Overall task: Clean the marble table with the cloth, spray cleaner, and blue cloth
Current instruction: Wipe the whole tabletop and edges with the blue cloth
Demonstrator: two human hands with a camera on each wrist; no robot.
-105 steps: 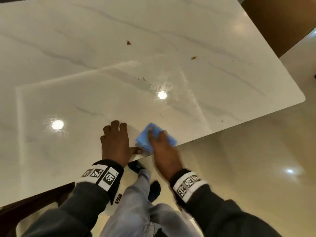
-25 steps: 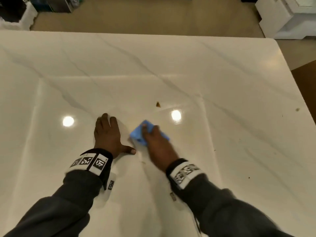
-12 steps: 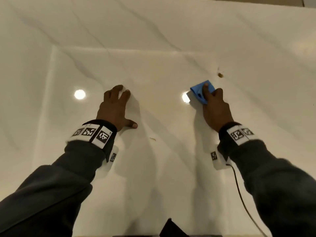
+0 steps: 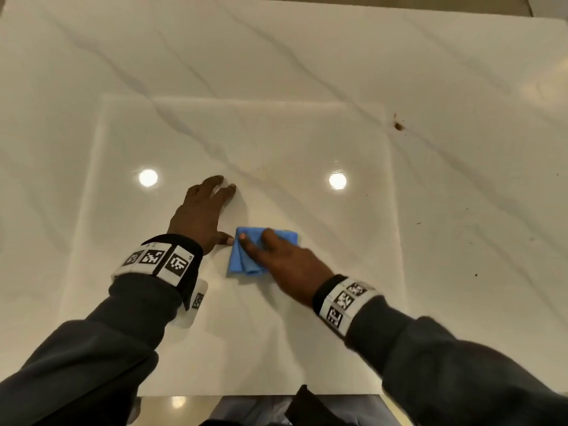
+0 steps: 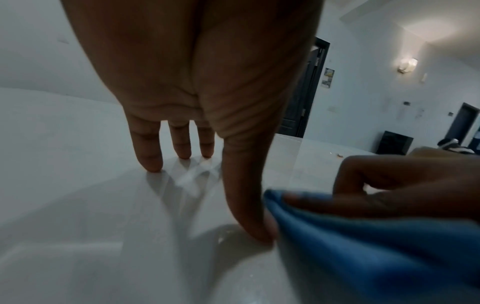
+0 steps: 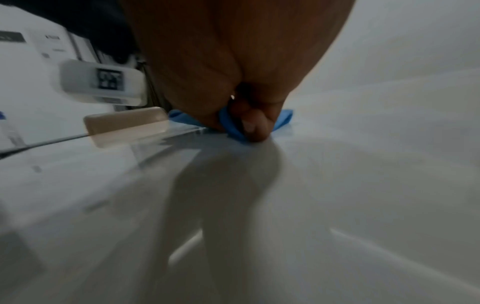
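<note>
The folded blue cloth [image 4: 241, 265] lies on the white marble table [image 4: 276, 87] near its front edge. My right hand [image 4: 276, 256] presses down on the cloth with its fingers stretched out towards the left; in the right wrist view the thumb [image 6: 253, 125] is tucked against the bunched cloth [image 6: 284, 117]. My left hand [image 4: 201, 216] rests flat on the marble just left of the cloth, fingers spread, and its thumb [image 5: 249, 205] touches the cloth [image 5: 376, 257] at the edge. No spray cleaner or other cloth is in view.
A brown crumb [image 4: 398, 126] sits on the marble at the far right, with a few small dark specks [image 4: 476, 275] on the right side. The table's front edge [image 4: 261, 395] runs just below my forearms. A dark doorway [image 5: 298, 92] lies beyond the table.
My right hand has slid the blue cloth from the right back to the left and nearer, up against my left thumb. The left hand has stayed planted on the marble.
</note>
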